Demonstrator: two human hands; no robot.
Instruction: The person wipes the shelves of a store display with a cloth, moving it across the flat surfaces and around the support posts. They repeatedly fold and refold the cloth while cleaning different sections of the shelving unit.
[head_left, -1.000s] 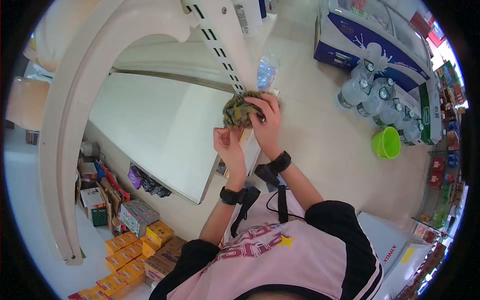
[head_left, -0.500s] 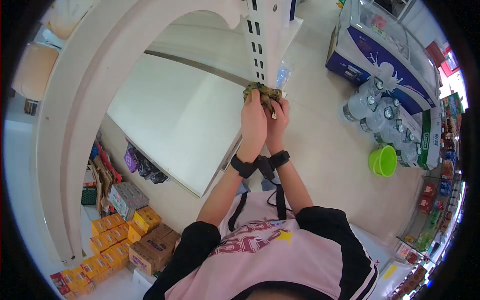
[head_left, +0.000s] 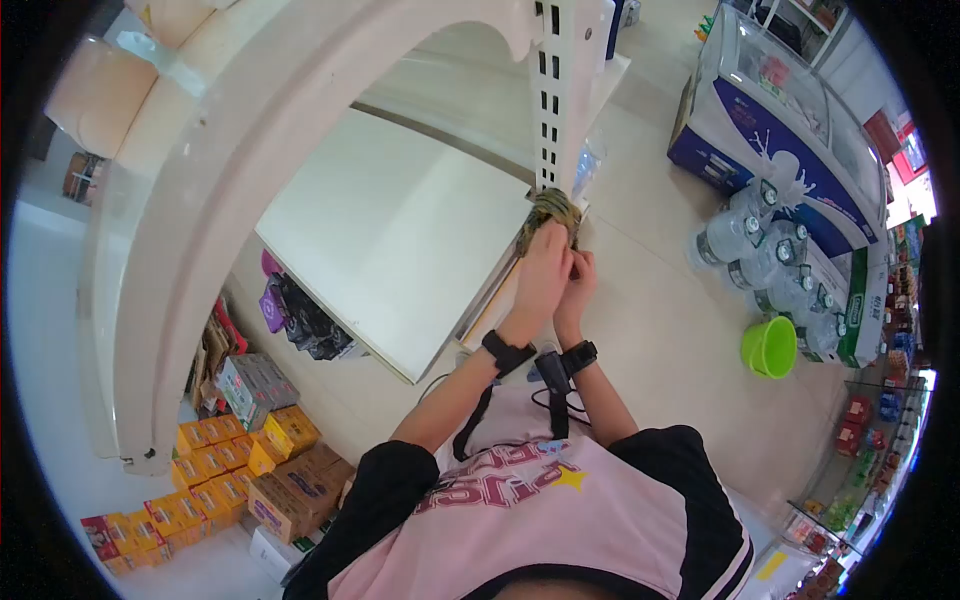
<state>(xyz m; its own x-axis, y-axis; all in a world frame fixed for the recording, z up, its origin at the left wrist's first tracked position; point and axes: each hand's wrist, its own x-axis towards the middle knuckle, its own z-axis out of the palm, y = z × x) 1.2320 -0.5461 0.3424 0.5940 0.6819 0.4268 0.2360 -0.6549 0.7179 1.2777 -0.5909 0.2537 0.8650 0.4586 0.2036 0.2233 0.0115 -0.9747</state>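
A crumpled green-brown patterned cloth [head_left: 552, 207] lies against the foot of the slotted white upright post [head_left: 548, 110], by the corner of the white shelf board [head_left: 385, 230]. My left hand [head_left: 545, 268] is closed on the cloth's near side, fingers bent into it. Close beside it, my right hand [head_left: 577, 288] pinches the cloth's lower right edge, its fingertips partly hidden. Both wrists carry black straps.
A curved white bracket [head_left: 215, 150] arches over the left. Yellow boxes [head_left: 215, 465] and a brown carton [head_left: 300, 490] stand lower left. To the right are a chest freezer [head_left: 750, 120], several large water bottles [head_left: 730, 240] and a green bucket [head_left: 769, 348].
My view has shifted, so the shelf and post sit farther right. Both hands still hold the cloth, which has gone from spread above my fingers to bunched upright at the post's foot.
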